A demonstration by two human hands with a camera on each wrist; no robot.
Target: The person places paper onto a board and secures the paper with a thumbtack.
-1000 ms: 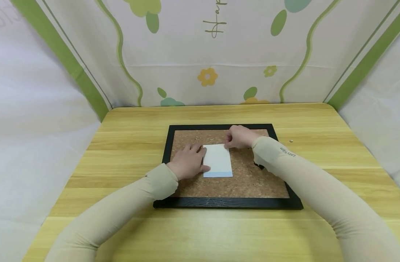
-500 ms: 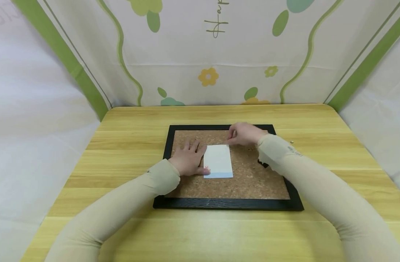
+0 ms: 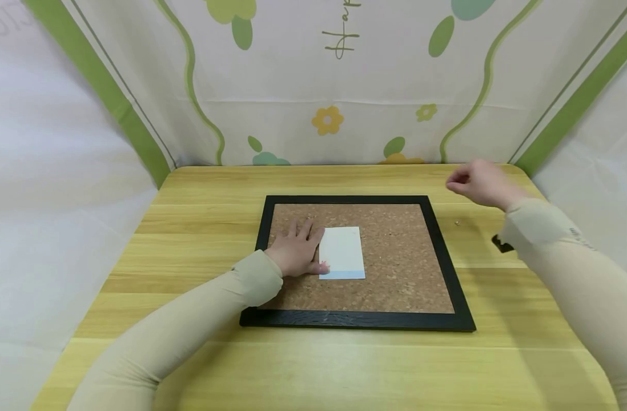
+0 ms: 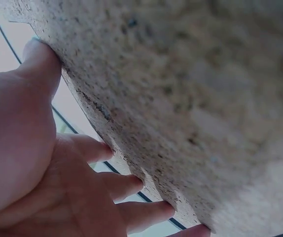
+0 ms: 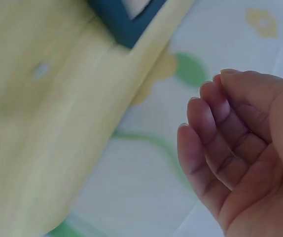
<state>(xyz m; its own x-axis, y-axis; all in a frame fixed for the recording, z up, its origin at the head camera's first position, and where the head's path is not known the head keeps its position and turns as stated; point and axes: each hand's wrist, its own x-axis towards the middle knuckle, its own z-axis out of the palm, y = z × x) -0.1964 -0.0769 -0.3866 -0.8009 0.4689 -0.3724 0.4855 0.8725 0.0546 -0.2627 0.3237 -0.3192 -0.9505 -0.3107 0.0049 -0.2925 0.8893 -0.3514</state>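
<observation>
My left hand [image 3: 294, 251] lies spread on the corkboard [image 3: 401, 268], its thumb over the lower left of a white card [image 3: 342, 248]. A pale blue strip crosses the card's bottom, and a small pinkish-red print shows by the thumb. A tiny mark sits near the card's top right corner. In the left wrist view the fingertips touch the cork. My right hand [image 3: 480, 184] is raised beyond the board's right side, over the far right of the table. Its fingers curl loosely with the thumb near the index fingertip, and nothing shows between them [image 5: 245, 133].
A black frame [image 3: 447, 268] borders the corkboard on the wooden table [image 3: 313, 365]. A tiny shiny piece [image 3: 457, 223] lies on the wood to the board's right, below my right hand. White printed cloth [image 3: 272, 74] hangs behind the table and at both sides.
My right hand has left the card's top right corner and swung right and up, off the board. My left hand and the card stay nearly as they were.
</observation>
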